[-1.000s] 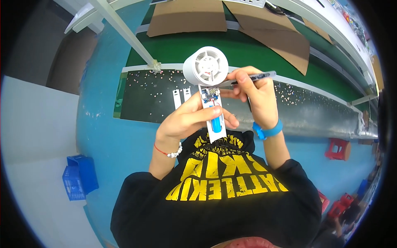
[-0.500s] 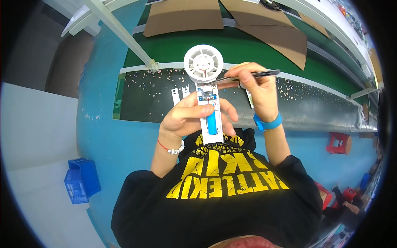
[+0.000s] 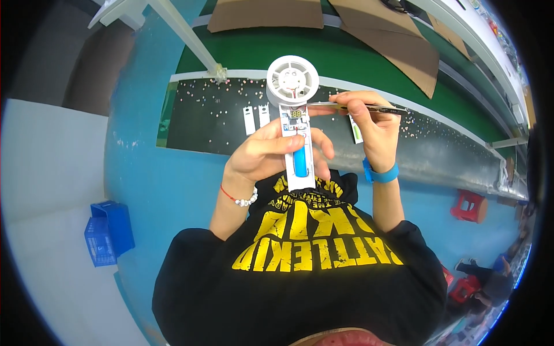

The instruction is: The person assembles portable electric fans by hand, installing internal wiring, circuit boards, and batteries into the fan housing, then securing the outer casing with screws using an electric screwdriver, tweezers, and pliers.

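Note:
My left hand is closed round the open white body of a handheld fan, its thumb lying by the blue battery cell. The round fan head points away from me. Just below it sits a small circuit board with a two-digit display facing up. My right hand pinches slim dark tweezers, whose tip reaches the board's upper end beside a thin red wire. Whether the tip touches the board I cannot tell.
Two narrow white plastic pieces lie on the dark bench strip, which is dotted with small specks. A white and green piece lies by my right hand. Cardboard sheets rest on the green belt beyond. Blue crates stand on the floor.
The board has gone from tilted to lying flatter, and its display now shows. The tweezers and right hand have shifted slightly right. The whole view has moved a little.

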Tool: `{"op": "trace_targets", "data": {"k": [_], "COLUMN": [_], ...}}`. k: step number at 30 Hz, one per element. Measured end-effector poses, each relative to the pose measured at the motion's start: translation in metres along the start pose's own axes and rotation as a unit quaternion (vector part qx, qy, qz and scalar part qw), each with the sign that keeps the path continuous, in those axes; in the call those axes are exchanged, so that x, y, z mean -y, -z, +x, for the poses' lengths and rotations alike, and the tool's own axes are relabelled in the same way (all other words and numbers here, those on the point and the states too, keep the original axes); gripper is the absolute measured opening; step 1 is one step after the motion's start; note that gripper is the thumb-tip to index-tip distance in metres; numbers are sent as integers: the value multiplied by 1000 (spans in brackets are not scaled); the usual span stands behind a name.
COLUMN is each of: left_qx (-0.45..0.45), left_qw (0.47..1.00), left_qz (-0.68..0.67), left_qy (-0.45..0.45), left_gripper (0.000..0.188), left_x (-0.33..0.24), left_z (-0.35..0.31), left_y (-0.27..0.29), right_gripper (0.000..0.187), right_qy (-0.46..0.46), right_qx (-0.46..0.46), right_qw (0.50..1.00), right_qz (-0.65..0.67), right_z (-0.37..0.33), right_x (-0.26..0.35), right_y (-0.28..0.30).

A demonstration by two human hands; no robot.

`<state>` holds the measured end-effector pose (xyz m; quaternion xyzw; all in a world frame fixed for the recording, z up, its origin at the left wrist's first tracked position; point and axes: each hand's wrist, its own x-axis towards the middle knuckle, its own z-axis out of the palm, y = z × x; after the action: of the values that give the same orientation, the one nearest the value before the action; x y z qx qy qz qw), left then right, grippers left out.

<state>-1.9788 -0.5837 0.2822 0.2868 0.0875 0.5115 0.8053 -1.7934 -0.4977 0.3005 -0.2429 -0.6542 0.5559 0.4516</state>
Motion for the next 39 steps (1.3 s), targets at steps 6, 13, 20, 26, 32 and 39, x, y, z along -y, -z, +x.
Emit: {"op": "trace_targets", "data": {"k": [6, 13, 20, 26, 32, 39], "left_qx": [-40, -32, -1, 42, 48, 68], "left_qw": [999, 999, 1000, 997, 994, 987], "left_qz": [16, 9, -21, -68, -98, -148], "left_qy": [6, -7, -9, -1, 20, 10], "left_gripper": [64, 64, 67, 71, 77, 75], "left_x": [5, 3, 0, 0, 2, -1], "left_z": [-10, -16, -17, -14, -11, -10], "left_y": [8, 7, 0, -5, -11, -14], "right_gripper": [18, 20, 23, 12, 21, 25], "right_qy": [-48, -8, 57, 53, 112, 177], "right_qx": [47, 33, 52, 73, 89, 105], "right_qw": [998, 999, 996, 992, 989, 979], "right_qz": [-16, 43, 39, 84, 32, -7], "right_z": [7, 5, -1, 1, -3, 0], "right_x": [-8, -7, -1, 0, 2, 3], "right_y": [-6, -7, -1, 5, 10, 14]}}
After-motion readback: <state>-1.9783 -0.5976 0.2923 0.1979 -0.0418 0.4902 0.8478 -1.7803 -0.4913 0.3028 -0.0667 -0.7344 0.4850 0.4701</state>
